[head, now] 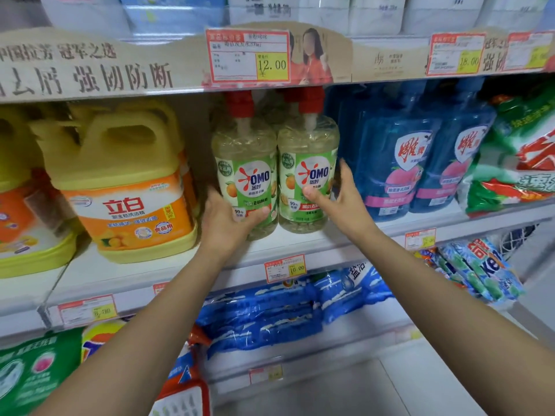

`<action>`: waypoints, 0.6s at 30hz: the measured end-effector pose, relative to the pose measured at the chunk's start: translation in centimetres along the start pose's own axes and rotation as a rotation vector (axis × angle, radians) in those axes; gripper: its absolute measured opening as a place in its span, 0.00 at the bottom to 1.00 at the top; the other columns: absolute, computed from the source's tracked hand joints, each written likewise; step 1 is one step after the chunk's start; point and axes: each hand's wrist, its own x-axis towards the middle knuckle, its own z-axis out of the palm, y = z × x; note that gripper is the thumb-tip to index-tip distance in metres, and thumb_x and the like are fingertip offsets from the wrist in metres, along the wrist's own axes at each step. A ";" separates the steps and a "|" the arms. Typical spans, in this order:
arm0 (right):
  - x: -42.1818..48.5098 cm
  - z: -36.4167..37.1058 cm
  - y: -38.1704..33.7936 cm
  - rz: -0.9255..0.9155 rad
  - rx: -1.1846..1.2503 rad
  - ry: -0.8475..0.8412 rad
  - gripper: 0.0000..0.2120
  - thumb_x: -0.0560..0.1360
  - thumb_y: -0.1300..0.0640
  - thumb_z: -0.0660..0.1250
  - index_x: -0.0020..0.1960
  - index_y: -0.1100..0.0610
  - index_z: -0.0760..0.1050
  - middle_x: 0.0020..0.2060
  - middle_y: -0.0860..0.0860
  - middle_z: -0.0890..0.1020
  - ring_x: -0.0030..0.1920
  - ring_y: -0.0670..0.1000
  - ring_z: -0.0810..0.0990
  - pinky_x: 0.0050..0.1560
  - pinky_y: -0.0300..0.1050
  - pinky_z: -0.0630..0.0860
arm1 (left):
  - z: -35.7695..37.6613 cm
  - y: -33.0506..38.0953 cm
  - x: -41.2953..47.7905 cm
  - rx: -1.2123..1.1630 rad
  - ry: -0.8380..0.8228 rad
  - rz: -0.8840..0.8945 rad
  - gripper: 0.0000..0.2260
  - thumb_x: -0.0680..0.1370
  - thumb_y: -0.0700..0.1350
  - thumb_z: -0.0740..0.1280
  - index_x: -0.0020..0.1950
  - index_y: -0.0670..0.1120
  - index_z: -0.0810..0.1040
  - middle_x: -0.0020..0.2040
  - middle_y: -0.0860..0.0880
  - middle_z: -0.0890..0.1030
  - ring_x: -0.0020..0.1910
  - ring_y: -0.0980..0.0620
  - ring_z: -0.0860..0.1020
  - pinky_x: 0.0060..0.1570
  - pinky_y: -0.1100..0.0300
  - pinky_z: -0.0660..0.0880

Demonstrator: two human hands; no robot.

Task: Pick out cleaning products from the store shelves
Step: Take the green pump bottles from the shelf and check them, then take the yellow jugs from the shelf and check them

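Two clear OMO dish-soap bottles with green labels and red pump tops stand side by side on the middle shelf (168, 274). My left hand (231, 220) grips the lower part of the left bottle (244, 163), thumb across its label. My right hand (339, 196) wraps around the right bottle (307, 163), thumb on the front and fingers along its right side. Both bottles are upright, and the left one looks slightly further forward.
Big yellow-orange detergent jugs (126, 181) stand left of the bottles, blue refill pouches (399, 151) right of them, then green-red powder bags (516, 163). Blue bags (285, 307) lie on the shelf below. The upper shelf's edge with price tags (247, 57) hangs just above the pumps.
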 end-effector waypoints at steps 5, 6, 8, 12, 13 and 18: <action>-4.8 2.5 -3.8 -0.382 -0.101 0.340 0.32 0.74 0.56 0.74 0.72 0.62 0.64 0.65 0.57 0.70 0.66 0.54 0.71 0.67 0.53 0.70 | -3.2 -1.0 -5.4 0.285 0.281 0.386 0.20 0.76 0.52 0.67 0.65 0.45 0.74 0.62 0.44 0.73 0.62 0.48 0.71 0.60 0.59 0.69; -5.5 3.4 -4.7 -0.443 -0.088 0.286 0.27 0.74 0.57 0.73 0.69 0.62 0.67 0.62 0.56 0.72 0.63 0.53 0.73 0.64 0.52 0.72 | -4.3 -1.7 -6.1 0.313 0.346 0.430 0.17 0.76 0.50 0.66 0.62 0.44 0.76 0.60 0.43 0.73 0.60 0.46 0.71 0.58 0.60 0.67; -6.3 5.8 -6.3 -0.469 -0.053 0.088 0.25 0.75 0.58 0.71 0.68 0.61 0.68 0.60 0.55 0.74 0.60 0.52 0.75 0.60 0.50 0.74 | -6.5 -3.2 -7.2 0.356 0.484 0.382 0.18 0.73 0.47 0.65 0.62 0.43 0.75 0.60 0.40 0.72 0.61 0.42 0.70 0.61 0.56 0.64; -5.9 11.3 -9.3 -0.295 0.033 -0.284 0.32 0.76 0.55 0.72 0.74 0.58 0.61 0.70 0.53 0.70 0.67 0.48 0.71 0.66 0.43 0.71 | -10.8 -5.4 -9.2 0.434 0.478 0.139 0.29 0.73 0.46 0.66 0.72 0.40 0.66 0.73 0.36 0.64 0.72 0.39 0.62 0.70 0.49 0.59; -5.3 12.6 -10.0 -0.251 0.050 -0.335 0.36 0.75 0.54 0.72 0.76 0.58 0.57 0.72 0.53 0.67 0.69 0.47 0.68 0.68 0.43 0.68 | -11.6 -5.6 -9.6 0.434 0.411 0.116 0.30 0.74 0.45 0.67 0.74 0.39 0.63 0.75 0.37 0.63 0.74 0.40 0.61 0.72 0.50 0.58; -1.8 17.3 -11.2 -0.112 -0.014 -0.354 0.38 0.70 0.45 0.76 0.71 0.61 0.63 0.69 0.58 0.72 0.70 0.56 0.71 0.70 0.51 0.68 | -13.6 -4.0 -9.8 0.221 0.274 0.039 0.32 0.77 0.40 0.69 0.76 0.52 0.57 0.66 0.64 0.64 0.62 0.68 0.63 0.57 0.77 0.61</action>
